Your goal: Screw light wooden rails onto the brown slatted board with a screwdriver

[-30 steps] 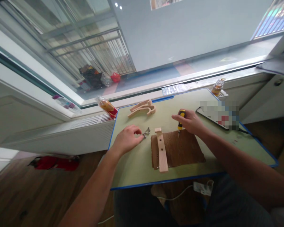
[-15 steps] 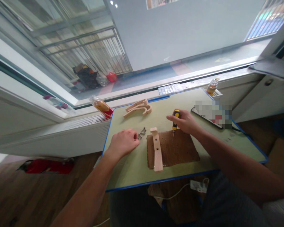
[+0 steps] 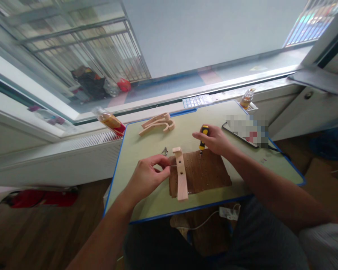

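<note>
Between the thumb and fingertips of my left hand [image 3: 152, 173] is a thin metal screw [image 3: 173, 165], pointing at the side of a pale wooden hook [image 3: 181, 183]. Two dark holes show in the hook, which lies lengthwise on a brown board [image 3: 208, 174]. My right hand [image 3: 212, 138] is closed around a yellow and black screwdriver [image 3: 204, 135], its tip down over the board's far edge; whether it touches cannot be told. Just beyond my left hand lies a small group of screws [image 3: 165, 151].
More wooden hooks [image 3: 159, 124] lie at the back left of the pale green table [image 3: 146, 204]. A tablet-like device [image 3: 239, 135], partly blurred out, rests at the right. A drink bottle [image 3: 109, 122] stands past the left corner, and a small glass bottle [image 3: 247, 98] behind the right one.
My left hand has left the screw group with one screw and moved right, beside the wooden hook. My right hand keeps the screwdriver in much the same place. The whole view has shifted slightly.
</note>
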`<state>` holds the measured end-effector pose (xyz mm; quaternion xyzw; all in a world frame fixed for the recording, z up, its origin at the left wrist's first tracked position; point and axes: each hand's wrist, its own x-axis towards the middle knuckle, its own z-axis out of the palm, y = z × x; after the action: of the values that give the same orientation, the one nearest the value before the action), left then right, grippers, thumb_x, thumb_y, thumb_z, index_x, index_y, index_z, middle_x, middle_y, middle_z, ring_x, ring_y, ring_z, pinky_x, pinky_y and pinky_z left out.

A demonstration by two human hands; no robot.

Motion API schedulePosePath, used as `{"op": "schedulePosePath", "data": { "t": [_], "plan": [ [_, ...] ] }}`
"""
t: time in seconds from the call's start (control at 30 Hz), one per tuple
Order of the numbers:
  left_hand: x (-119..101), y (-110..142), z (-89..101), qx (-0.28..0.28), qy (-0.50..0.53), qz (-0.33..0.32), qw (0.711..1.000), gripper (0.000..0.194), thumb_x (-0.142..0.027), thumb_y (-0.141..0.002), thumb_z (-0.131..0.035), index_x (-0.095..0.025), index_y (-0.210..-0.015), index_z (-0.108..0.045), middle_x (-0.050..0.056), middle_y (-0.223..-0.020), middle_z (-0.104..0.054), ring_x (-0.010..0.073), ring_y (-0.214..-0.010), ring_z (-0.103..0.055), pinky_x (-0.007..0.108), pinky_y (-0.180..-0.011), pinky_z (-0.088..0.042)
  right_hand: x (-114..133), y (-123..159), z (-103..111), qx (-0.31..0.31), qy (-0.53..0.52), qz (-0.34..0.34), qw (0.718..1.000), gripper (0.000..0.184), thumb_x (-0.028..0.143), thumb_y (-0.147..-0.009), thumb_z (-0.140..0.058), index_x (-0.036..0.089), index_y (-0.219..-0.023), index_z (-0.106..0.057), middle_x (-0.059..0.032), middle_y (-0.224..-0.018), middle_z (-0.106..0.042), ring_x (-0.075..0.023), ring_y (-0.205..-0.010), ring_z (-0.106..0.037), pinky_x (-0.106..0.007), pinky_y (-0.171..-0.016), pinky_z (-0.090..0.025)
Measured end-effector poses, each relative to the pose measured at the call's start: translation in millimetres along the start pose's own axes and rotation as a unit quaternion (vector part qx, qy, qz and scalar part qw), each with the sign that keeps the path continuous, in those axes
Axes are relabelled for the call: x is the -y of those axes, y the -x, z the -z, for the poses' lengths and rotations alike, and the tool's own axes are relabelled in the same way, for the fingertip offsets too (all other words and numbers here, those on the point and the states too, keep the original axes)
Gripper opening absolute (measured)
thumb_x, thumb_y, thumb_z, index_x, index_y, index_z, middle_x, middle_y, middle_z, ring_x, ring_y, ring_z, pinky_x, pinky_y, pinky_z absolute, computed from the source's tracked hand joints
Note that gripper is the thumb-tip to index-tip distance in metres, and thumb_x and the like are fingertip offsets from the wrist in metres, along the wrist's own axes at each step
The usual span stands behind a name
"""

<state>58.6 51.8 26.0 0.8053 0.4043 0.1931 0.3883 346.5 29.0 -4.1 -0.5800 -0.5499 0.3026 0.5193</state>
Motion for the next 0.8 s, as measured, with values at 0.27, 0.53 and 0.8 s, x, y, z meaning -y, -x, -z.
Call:
{"op": "schedulePosePath", "data": {
  "t": [0.27,0.53,0.8],
  "plan": [
    [-14.5,0.4,-11.0,0.004,-0.011,-0.065,0.998,0.007,-0.021,-0.090,-0.070,-0.020,-0.091,-0.076,0.002,-0.091,-0.076,0.0179,-0.084,-0.070,0.030,-0.075,-0.056,-5.2,-1.1,-0.8,-0.003,-0.005,0.002,1.000,0.041,0.054,-0.086,-0.073,0.024,-0.070,-0.051,0.0072,-0.060,-0.045,-0.0113,-0.056,-0.042,-0.029,-0.057,-0.034],
    [-16.6,1.2,-19.8,0.044,-0.021,-0.132,0.990,0.014,-0.012,-0.090,-0.065,-0.021,-0.091,-0.076,0.004,-0.093,-0.075,0.0198,-0.089,-0.068,0.034,-0.084,-0.054,-2.6,-1.0,-0.1,-0.002,-0.007,0.003,1.000,0.041,0.052,-0.086,-0.074,0.023,-0.069,-0.051,0.0072,-0.059,-0.045,-0.0107,-0.057,-0.041,-0.029,-0.056,-0.033],
    [-7.5,4.4,-27.1,0.021,0.054,-0.081,0.995,0.008,-0.019,-0.088,-0.074,-0.018,-0.096,-0.078,0.004,-0.089,-0.074,0.0183,-0.080,-0.067,0.032,-0.076,-0.054,-1.2,1.4,-4.0,-0.001,-0.001,0.007,1.000,0.041,0.053,-0.086,-0.074,0.023,-0.071,-0.052,0.0067,-0.060,-0.045,-0.0111,-0.058,-0.040,-0.029,-0.055,-0.034]
  ]
}}
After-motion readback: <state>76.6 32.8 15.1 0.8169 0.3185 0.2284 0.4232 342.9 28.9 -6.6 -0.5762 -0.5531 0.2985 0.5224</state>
